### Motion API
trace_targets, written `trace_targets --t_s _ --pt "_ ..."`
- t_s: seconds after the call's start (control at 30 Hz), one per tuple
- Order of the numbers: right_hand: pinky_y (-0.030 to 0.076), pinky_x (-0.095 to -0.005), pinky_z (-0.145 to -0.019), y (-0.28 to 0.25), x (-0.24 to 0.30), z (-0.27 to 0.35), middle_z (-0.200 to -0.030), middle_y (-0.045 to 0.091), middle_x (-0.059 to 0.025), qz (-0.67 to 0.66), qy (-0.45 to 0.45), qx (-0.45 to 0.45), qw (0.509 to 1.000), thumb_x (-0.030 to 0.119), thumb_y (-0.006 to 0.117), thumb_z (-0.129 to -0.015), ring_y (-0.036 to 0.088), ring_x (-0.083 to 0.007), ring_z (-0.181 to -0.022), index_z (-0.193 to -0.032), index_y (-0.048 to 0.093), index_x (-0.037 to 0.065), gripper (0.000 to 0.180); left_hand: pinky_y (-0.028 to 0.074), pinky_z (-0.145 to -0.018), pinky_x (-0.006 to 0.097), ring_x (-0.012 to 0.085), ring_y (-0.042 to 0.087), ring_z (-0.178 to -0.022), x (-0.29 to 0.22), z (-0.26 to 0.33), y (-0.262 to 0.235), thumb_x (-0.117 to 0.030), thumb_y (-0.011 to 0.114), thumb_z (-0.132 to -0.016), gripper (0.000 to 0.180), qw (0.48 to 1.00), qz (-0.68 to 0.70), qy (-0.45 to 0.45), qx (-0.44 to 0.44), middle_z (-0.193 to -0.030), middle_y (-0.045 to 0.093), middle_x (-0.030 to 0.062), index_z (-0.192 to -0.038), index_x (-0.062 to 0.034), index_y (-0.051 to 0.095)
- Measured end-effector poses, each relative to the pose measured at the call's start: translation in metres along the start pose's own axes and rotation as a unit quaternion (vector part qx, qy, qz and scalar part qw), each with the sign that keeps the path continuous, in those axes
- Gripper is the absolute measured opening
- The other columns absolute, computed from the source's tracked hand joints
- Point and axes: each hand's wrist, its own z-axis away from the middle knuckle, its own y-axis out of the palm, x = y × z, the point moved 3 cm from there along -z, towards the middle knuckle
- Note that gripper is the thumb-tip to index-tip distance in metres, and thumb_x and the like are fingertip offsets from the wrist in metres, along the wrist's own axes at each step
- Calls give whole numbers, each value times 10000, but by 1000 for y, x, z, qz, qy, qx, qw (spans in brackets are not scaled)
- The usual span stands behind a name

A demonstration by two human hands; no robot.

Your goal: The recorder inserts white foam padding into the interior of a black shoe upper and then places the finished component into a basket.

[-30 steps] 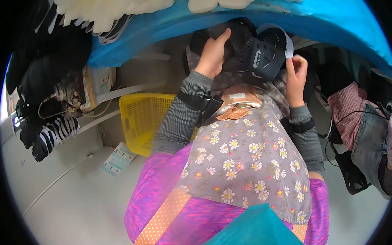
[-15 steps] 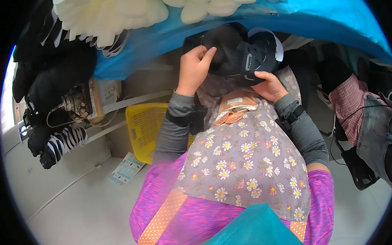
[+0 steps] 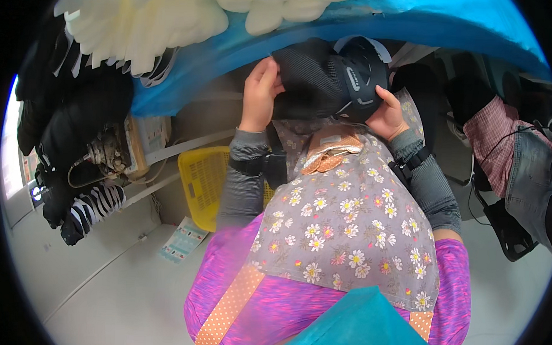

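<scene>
A black mesh fabric piece (image 3: pixel 306 79) lies above my lap, near the blue-covered table edge. Joined at its right is a dark, curved panel (image 3: pixel 359 78) with a grey oblong badge, thin pale lines and a white rim. My right hand (image 3: pixel 387 115) grips the panel's lower right edge, thumb on top and fingers underneath. At the mesh's left edge is my left hand (image 3: pixel 261 96), raised with thumb and fingers pinched together. A tiny, thin pale tip shows above those fingertips, too small to name. Whether they also hold the mesh is unclear.
White foam-like pieces (image 3: pixel 141 22) pile on the blue table cover (image 3: pixel 415 25). Black items with white stripes (image 3: pixel 95 206) hang at left. A yellow basket (image 3: pixel 196 185) stands below, near a printed sheet (image 3: pixel 183 239). A seated person in jeans (image 3: pixel 531 187) is at right.
My left hand has moved left and slightly up, from over the mesh to its left edge. The mesh now lies flatter and more exposed. My right hand still holds the panel, shifted slightly.
</scene>
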Motion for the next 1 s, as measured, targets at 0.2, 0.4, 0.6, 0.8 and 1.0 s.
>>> trace_targets --t_s 0.2,0.4,0.6,0.8,1.0 --pt "389 -452 -1084 1 -1 3 -1320 591 -133 114 -1 50 992 299 602 -935 542 -275 -1233 -1323 533 12 488 475 -911 300 135 588 -1001 -1 7 -1 -232 668 -905 416 969 -199 20 143 -1127 615 62 -1220 20 562" --pt "409 -412 -1070 17 -3 -2 -1303 601 -118 107 -12 43 993 212 605 -950 560 -251 -1207 -1325 535 8 432 487 -652 392 377 621 -709 -37 13 45 -391 631 -925 466 868 -480 86 98 -782 635 262 -837 67 655" --pt "404 -402 -1076 8 -7 -2 -1294 604 -110 116 -47 35 992 202 624 -950 563 -240 -1196 -1332 528 3 442 483 -612 472 459 603 -703 -43 -6 69 -369 582 -951 481 785 -584 206 10 -721 614 271 -731 59 609" --pt "352 -416 -1119 -8 -15 -15 -1370 549 -120 35 53 82 995 268 571 -983 517 -254 -1256 -1384 477 11 486 502 -596 473 440 627 -683 -22 -3 75 -375 577 -951 490 742 -648 173 12 -693 617 267 -692 38 627" --pt "322 -435 -1142 -8 -22 -37 -1393 534 -116 -29 47 100 994 279 550 -986 496 -263 -1284 -1388 475 28 480 494 -551 471 425 627 -621 -24 11 101 -378 596 -933 477 721 -654 227 -39 -654 621 244 -662 12 643"
